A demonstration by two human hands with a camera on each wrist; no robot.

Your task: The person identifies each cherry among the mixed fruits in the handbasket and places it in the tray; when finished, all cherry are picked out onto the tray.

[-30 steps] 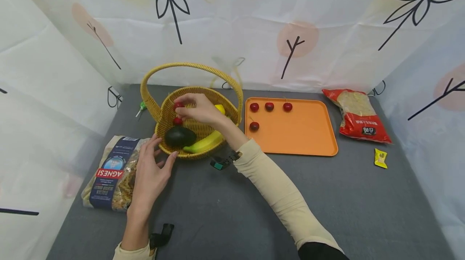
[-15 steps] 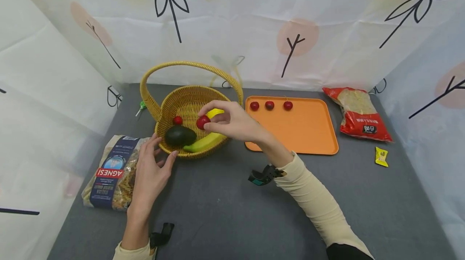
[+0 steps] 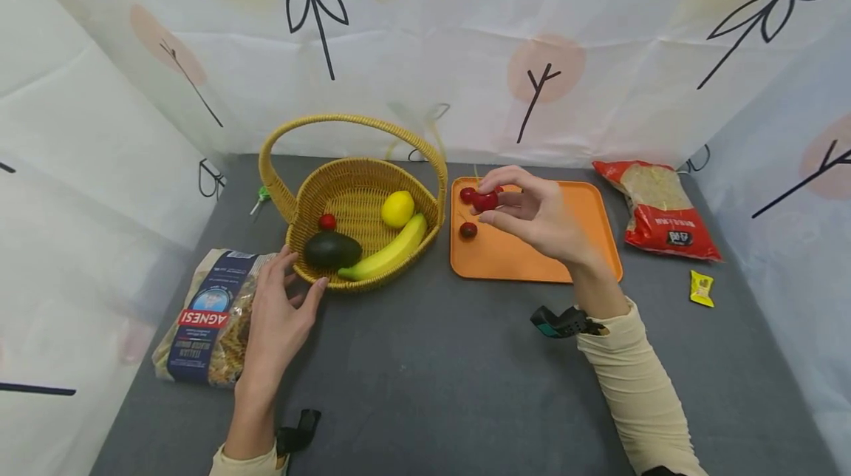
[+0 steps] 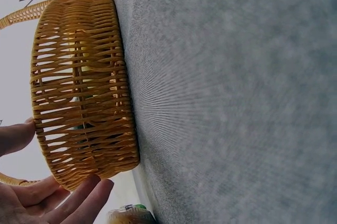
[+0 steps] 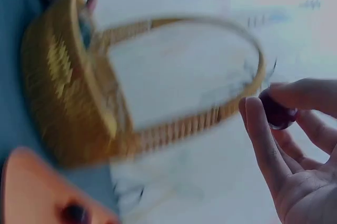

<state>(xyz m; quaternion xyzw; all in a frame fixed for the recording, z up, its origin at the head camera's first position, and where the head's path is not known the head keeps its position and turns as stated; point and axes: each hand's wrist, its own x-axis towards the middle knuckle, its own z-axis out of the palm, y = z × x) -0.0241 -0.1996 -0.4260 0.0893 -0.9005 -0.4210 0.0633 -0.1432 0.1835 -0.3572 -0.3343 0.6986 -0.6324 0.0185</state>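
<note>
My right hand [image 3: 541,221] pinches a dark red cherry [image 3: 484,201] between thumb and fingertips, over the left part of an orange tray [image 3: 532,262]. In the right wrist view, that cherry [image 5: 276,110] shows between the fingertips. Other cherries lie on the tray, partly hidden by the hand; one [image 3: 468,230] sits nearer its front. My left hand [image 3: 282,310] rests with extended thumb and fingers against the outside of a yellow wicker basket [image 3: 346,173]. Inside it are a red cherry [image 3: 327,222], a dark green avocado [image 3: 332,250], a lemon [image 3: 397,209] and a banana [image 3: 388,254].
A pasta bag [image 3: 209,321] lies left of my left hand. Right of the tray are a red-and-clear food bag [image 3: 668,210] and a small yellow packet [image 3: 701,288]. A small green-topped item [image 3: 261,197] lies behind the basket's left side. The basket's tall handle [image 3: 352,120] arches up.
My right hand has carried a cherry out of the basket, rightward to over the tray. One cherry stays in the basket. The left hand keeps its place at the basket.
</note>
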